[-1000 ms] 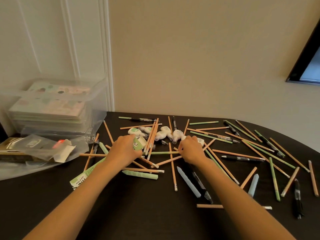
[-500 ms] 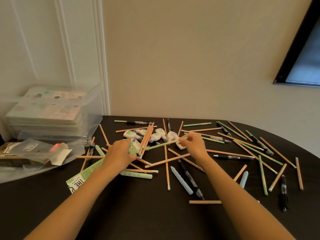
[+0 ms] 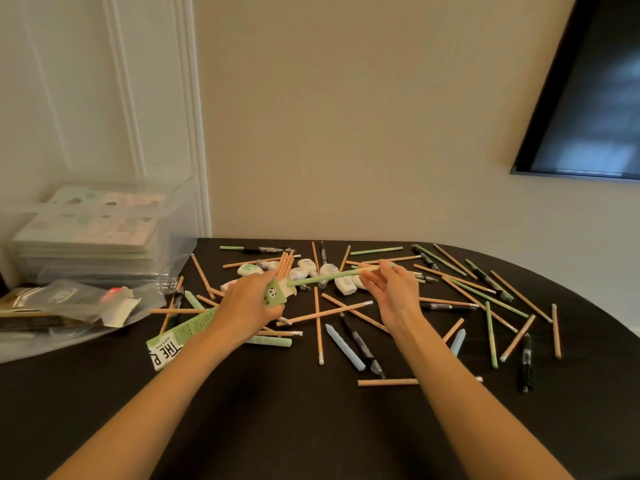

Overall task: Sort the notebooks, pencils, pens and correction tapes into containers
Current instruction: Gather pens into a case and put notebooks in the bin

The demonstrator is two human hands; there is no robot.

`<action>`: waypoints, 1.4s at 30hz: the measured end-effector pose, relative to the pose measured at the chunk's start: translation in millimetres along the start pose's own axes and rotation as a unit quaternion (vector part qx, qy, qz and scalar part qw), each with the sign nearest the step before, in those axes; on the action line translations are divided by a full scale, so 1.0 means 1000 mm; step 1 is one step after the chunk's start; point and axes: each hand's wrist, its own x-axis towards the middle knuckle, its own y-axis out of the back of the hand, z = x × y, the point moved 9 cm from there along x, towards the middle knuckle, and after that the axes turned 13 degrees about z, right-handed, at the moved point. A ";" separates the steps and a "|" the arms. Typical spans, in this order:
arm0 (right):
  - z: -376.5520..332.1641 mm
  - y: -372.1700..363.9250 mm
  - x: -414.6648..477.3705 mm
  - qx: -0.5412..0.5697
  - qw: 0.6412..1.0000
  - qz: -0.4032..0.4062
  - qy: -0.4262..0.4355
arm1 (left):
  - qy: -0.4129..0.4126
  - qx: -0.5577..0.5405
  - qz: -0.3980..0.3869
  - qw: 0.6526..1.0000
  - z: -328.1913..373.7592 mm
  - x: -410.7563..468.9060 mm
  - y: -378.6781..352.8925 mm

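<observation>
Left hand (image 3: 249, 299) grips one green box (image 3: 275, 294) holding several tan pencils (image 3: 285, 263). Right hand (image 3: 394, 292) pinches one green pencil (image 3: 325, 278) above the table (image 3: 311, 427), its end just beside the box. At least five correction tapes (image 3: 329, 270) lie behind. One bin (image 3: 173, 237) holds stacked notebooks (image 3: 90, 230).

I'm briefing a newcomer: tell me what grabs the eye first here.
Pencils and pens lie scattered across the dark table. At its middle the right hand pinches a green pencil beside the green box the left hand grips. Far left, a clear container holds stacked notebooks.
</observation>
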 end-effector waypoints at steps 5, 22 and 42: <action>0.012 -0.009 -0.013 -0.018 0.999 0.005 -0.033 | -0.037 -0.064 0.019 0.997 0.010 -0.010 0.019; 0.000 -0.050 -0.052 -0.178 0.968 -0.110 0.138 | -0.056 -0.037 -0.009 0.998 0.014 -0.016 0.026; -0.011 0.021 0.006 -0.562 0.783 -0.044 0.263 | -0.023 -0.006 -0.056 0.998 0.056 -0.001 -0.035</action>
